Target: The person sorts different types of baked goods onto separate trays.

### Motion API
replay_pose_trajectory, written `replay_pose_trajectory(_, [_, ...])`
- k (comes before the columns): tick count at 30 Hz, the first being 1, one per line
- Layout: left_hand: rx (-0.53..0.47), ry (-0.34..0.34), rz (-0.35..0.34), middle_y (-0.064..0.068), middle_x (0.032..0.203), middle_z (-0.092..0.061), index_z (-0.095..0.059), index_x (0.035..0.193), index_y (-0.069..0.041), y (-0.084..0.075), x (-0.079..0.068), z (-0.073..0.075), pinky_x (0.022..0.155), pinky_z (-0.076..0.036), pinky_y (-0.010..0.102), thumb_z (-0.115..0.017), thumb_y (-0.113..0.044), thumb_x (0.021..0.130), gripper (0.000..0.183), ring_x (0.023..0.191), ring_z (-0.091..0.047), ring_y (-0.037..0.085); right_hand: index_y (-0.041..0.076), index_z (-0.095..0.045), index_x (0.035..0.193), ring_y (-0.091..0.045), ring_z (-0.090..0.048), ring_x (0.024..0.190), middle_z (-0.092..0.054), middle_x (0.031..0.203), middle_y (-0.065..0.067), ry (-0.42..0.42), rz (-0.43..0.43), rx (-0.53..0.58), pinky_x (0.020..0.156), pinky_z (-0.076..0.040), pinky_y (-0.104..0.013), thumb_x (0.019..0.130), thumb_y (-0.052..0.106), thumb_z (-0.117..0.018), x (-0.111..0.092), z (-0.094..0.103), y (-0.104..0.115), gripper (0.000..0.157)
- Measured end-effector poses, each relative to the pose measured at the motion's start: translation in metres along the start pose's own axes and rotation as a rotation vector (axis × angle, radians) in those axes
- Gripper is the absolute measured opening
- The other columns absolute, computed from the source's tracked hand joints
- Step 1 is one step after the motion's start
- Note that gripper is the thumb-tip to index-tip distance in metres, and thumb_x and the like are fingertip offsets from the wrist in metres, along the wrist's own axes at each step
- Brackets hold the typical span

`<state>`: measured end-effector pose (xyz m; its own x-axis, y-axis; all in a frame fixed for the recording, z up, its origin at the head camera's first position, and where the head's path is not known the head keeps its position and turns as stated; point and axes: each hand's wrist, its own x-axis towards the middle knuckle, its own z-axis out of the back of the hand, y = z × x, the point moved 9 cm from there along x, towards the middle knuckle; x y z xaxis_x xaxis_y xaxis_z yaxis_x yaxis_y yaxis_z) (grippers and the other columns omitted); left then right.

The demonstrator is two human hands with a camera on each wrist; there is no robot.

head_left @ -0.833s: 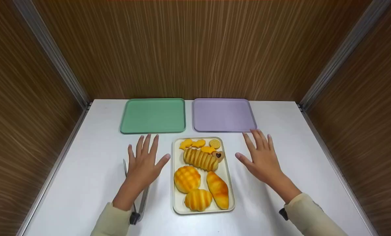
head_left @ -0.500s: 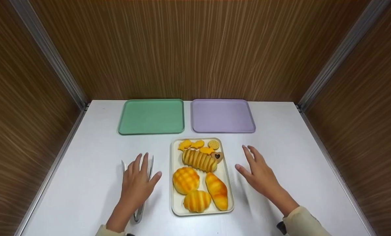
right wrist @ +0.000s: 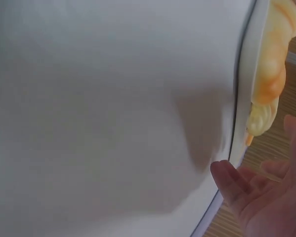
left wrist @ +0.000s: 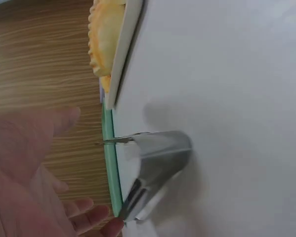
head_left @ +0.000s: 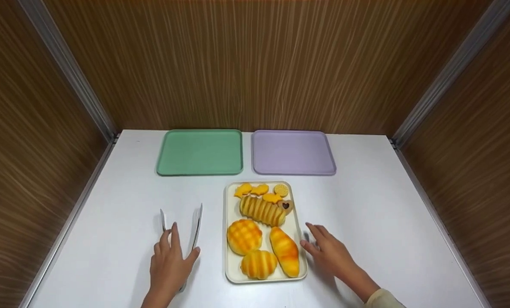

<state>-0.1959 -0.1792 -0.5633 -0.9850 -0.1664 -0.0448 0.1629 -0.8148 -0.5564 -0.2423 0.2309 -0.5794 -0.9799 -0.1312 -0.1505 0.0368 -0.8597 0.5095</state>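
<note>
My left hand point(head_left: 168, 265) is over a pair of metal tongs point(head_left: 196, 229), its fingers spread between and across the two arms. In the left wrist view the fingertips come right up to one arm of the tongs point(left wrist: 162, 155), with the thumb apart from the other. Beside the right long edge of a cream tray point(head_left: 232, 205), my right hand point(head_left: 331, 254) reaches in with extended fingers, fingertips close to the rim. On that tray lie a crosshatched round bun point(head_left: 244, 236), a striped bun point(head_left: 259, 264), a long roll point(head_left: 285, 251) and a ridged loaf point(head_left: 262, 211).
Small fish-shaped crackers point(head_left: 260, 189), a round biscuit point(head_left: 281, 190) and a heart-centred cookie point(head_left: 285, 206) occupy the tray's far end. Behind it, a green tray point(head_left: 200, 152) and a purple tray point(head_left: 293, 152) lie side by side. Wood-grain panels point(head_left: 255, 64) enclose the white table.
Both hands have come back toward the near edge and lower. The left has settled over the tongs; the right has moved in toward the cream tray's right side.
</note>
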Motion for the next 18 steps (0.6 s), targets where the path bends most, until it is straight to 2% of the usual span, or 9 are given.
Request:
replay_pose_trajectory(2, [-0.007,-0.013,0.010,0.033,0.155,-0.021,-0.013,0.159,0.003,0.004,-0.004,-0.001,0.088,-0.041,0.057,-0.073,-0.039,0.091,0.100,0.128,-0.038,0.048,0.015,-0.050,0.149,-0.021,-0.063,0.101,-0.058,0.136,-0.007,-0.002,-0.003,0.019,0.097,-0.051,-0.049,0.097,0.046,-0.064,-0.001,-0.005,0.000,0.062])
replay_pose_trajectory(4, [-0.015,-0.016,0.020,0.034,0.154,-0.019,-0.012,0.158,0.006,0.008,-0.007,-0.003,0.084,-0.042,0.056,-0.073,-0.038,0.090,0.101,0.124,-0.040,0.049,0.013,-0.053,0.146,-0.013,-0.057,0.089,-0.061,0.124,-0.002,-0.007,-0.013,0.052,0.088,-0.053,-0.042,0.096,0.042,-0.066,-0.002,-0.008,-0.001,0.059])
replay_pose_trajectory(6, [-0.036,-0.011,0.036,0.035,0.154,-0.018,-0.010,0.158,0.007,0.012,-0.009,-0.005,0.082,-0.044,0.056,-0.073,-0.037,0.090,0.102,0.124,-0.040,0.050,0.009,-0.054,0.143,-0.011,-0.054,0.085,-0.062,0.114,0.002,-0.014,-0.020,0.085,0.082,-0.051,-0.036,0.096,0.038,-0.068,-0.002,-0.011,-0.002,0.057])
replay_pose_trajectory(9, [-0.077,0.008,0.080,0.036,0.154,-0.016,-0.005,0.159,0.005,0.018,-0.011,-0.010,0.082,-0.047,0.059,-0.073,-0.037,0.091,0.105,0.128,-0.039,0.053,0.005,-0.057,0.139,-0.010,-0.053,0.083,-0.060,0.103,0.003,-0.019,-0.027,0.144,0.078,-0.049,-0.032,0.096,0.034,-0.069,-0.002,-0.015,-0.002,0.053])
replay_pose_trajectory(12, [-0.121,0.032,0.125,0.037,0.154,-0.016,0.001,0.159,0.003,0.024,-0.013,-0.015,0.088,-0.046,0.064,-0.072,-0.035,0.091,0.107,0.135,-0.033,0.056,0.002,-0.062,0.132,-0.012,-0.053,0.083,-0.060,0.096,0.001,-0.025,-0.021,0.198,0.077,-0.049,-0.031,0.096,0.029,-0.070,-0.002,-0.019,-0.001,0.045])
replay_pose_trajectory(18, [-0.165,0.064,0.165,0.039,0.153,-0.017,0.008,0.159,0.002,0.030,-0.017,-0.023,0.093,-0.044,0.066,-0.073,-0.033,0.090,0.111,0.137,-0.029,0.057,0.000,-0.067,0.122,-0.014,-0.054,0.080,-0.062,0.090,-0.001,-0.053,-0.024,0.274,0.073,-0.049,-0.028,0.096,0.015,-0.069,-0.003,-0.023,-0.002,0.030])
